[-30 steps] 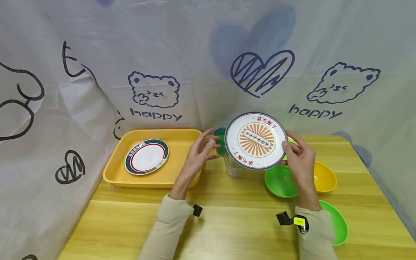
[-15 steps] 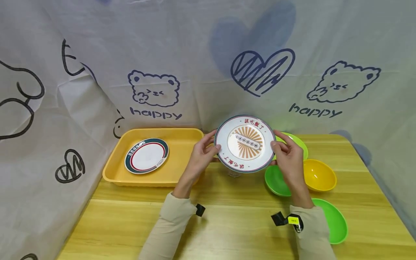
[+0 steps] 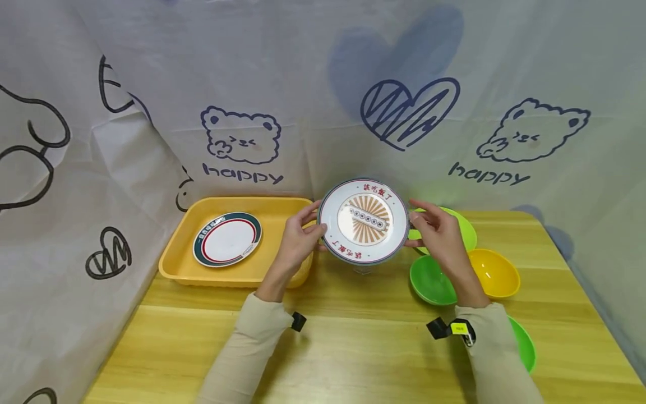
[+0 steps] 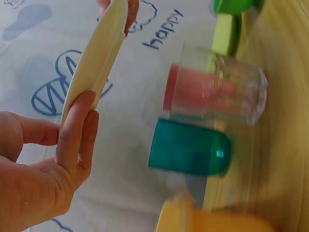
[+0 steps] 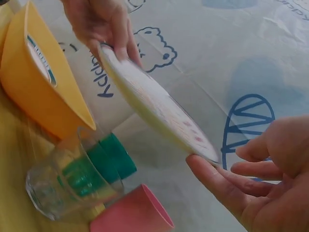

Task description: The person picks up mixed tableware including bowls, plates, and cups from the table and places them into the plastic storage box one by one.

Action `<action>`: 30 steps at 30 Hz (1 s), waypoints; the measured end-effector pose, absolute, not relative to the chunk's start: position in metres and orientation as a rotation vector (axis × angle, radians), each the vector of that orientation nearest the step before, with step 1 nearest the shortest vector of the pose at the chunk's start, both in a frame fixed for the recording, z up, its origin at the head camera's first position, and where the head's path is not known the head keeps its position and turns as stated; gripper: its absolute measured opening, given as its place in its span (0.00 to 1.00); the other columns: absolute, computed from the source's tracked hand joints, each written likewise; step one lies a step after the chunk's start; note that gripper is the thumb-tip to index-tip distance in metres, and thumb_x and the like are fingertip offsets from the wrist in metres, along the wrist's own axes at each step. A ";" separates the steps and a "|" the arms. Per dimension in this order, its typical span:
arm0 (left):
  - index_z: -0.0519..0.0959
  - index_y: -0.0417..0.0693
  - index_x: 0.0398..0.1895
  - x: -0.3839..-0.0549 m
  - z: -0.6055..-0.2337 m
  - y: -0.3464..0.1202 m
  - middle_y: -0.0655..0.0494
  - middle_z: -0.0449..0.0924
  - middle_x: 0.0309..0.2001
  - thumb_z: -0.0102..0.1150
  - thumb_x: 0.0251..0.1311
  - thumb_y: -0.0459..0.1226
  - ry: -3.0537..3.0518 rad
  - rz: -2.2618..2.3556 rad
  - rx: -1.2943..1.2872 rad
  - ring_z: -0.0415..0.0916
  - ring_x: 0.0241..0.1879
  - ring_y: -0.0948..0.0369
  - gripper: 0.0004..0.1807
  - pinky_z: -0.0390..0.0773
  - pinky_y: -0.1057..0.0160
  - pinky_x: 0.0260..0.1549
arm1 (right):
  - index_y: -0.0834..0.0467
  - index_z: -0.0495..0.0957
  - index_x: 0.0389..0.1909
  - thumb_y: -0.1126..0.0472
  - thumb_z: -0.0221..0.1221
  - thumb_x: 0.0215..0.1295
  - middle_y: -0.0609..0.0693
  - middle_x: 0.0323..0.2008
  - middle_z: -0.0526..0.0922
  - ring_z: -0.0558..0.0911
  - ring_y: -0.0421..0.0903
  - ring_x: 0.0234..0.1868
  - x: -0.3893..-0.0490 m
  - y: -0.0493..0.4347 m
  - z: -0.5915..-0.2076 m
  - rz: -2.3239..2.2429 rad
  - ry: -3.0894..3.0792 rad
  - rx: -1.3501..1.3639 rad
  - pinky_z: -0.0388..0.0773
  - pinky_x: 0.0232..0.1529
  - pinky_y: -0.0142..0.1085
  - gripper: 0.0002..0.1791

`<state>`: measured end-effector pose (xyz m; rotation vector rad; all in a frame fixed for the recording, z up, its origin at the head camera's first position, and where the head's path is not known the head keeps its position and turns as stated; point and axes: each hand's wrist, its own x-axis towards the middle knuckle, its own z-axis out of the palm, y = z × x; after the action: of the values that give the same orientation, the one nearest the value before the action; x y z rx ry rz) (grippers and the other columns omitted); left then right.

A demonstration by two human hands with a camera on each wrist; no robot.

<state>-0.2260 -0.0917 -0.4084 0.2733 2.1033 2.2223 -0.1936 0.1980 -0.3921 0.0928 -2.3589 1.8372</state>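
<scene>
A white plate (image 3: 363,221) with a blue rim, red lettering and an orange sunburst is held up, tilted, above the table. My left hand (image 3: 295,238) pinches its left edge; in the left wrist view the thumb is on one face and curled fingers are behind the plate (image 4: 99,53). At the opposite edge, my right hand (image 5: 270,179) has its thumb off the plate and one fingertip right at the rim. Left of the hands, a yellow tray (image 3: 275,221) holds another plate (image 3: 227,239) with a green and red border.
Behind the raised plate stand a clear glass (image 4: 241,92), a teal cup (image 4: 188,147) and a pink cup (image 5: 130,215). A lime plate (image 3: 466,230), a green bowl (image 3: 429,280), a yellow bowl (image 3: 497,273) and another green dish (image 3: 525,345) are at right.
The plate has moved left, toward the tray. My left hand, empty at first, has taken hold of its left edge. My right hand's grip has loosened, its thumb now off the plate.
</scene>
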 end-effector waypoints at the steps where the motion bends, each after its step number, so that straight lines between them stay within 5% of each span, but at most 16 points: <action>1: 0.67 0.42 0.75 -0.227 -0.408 -0.097 0.37 0.74 0.62 0.55 0.68 0.24 2.113 2.217 0.257 0.83 0.38 0.56 0.31 0.85 0.65 0.22 | 0.62 0.68 0.73 0.59 0.54 0.79 0.65 0.56 0.82 0.86 0.41 0.44 -0.195 0.200 -0.391 1.823 -2.382 0.104 0.88 0.37 0.40 0.25; 7: 0.67 0.40 0.75 -0.230 -0.411 -0.133 0.36 0.73 0.62 0.52 0.68 0.24 2.189 2.208 0.137 0.84 0.41 0.54 0.31 0.87 0.62 0.24 | 0.64 0.67 0.73 0.61 0.51 0.81 0.67 0.58 0.80 0.84 0.36 0.44 -0.203 0.218 -0.387 1.724 -2.469 0.106 0.87 0.41 0.36 0.25; 13: 0.65 0.39 0.76 -0.233 -0.412 -0.176 0.34 0.72 0.60 0.50 0.69 0.23 2.339 2.143 0.026 0.82 0.36 0.60 0.31 0.86 0.64 0.24 | 0.66 0.69 0.71 0.61 0.53 0.79 0.68 0.56 0.80 0.84 0.58 0.50 -0.210 0.244 -0.393 1.424 -2.586 0.124 0.85 0.38 0.28 0.24; 21: 0.60 0.36 0.78 -0.234 -0.409 -0.238 0.29 0.71 0.61 0.48 0.69 0.24 2.489 2.019 -0.136 0.80 0.30 0.66 0.33 0.85 0.66 0.21 | 0.70 0.69 0.68 0.65 0.55 0.76 0.73 0.56 0.78 0.79 0.72 0.56 -0.223 0.287 -0.407 1.062 -2.712 0.159 0.81 0.52 0.62 0.24; 30: 0.55 0.38 0.80 -0.224 -0.421 -0.296 0.29 0.65 0.64 0.46 0.72 0.26 2.569 1.917 -0.375 0.79 0.26 0.65 0.34 0.87 0.64 0.24 | 0.74 0.61 0.71 0.64 0.58 0.73 0.80 0.62 0.68 0.71 0.77 0.60 -0.243 0.316 -0.422 0.943 -2.934 0.149 0.71 0.60 0.68 0.32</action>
<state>-0.2244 -0.2957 -0.4208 -0.3751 2.5694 1.9166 -0.2428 0.3158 -0.4224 0.1491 -2.9345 0.9429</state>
